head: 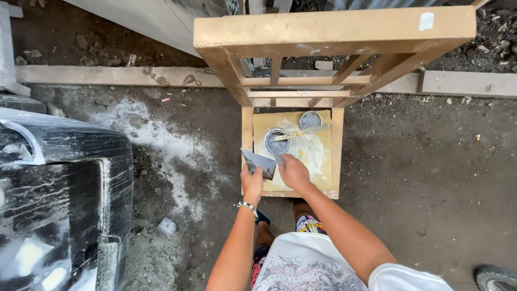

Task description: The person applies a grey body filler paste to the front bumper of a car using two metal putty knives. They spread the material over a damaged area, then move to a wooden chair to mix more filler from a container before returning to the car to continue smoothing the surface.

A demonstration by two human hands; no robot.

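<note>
My left hand (251,182) holds a flat grey scraper blade (259,162) smeared with filler, above the seat of a wooden chair (336,161). My right hand (293,171) is closed on a small tool whose tip touches the blade; the tool itself is mostly hidden by the fingers. On the seat ahead stands an open round can (277,141) of grey putty with a putty knife (301,132) laid across its rim. The can's lid (310,119) lies behind it.
The chair's backrest (334,32) rises toward me at the top. A black car body wrapped in plastic film (59,199) fills the left. White dust covers the dirt floor (156,140). A concrete kerb (107,75) runs across the back. A tyre (495,277) shows bottom right.
</note>
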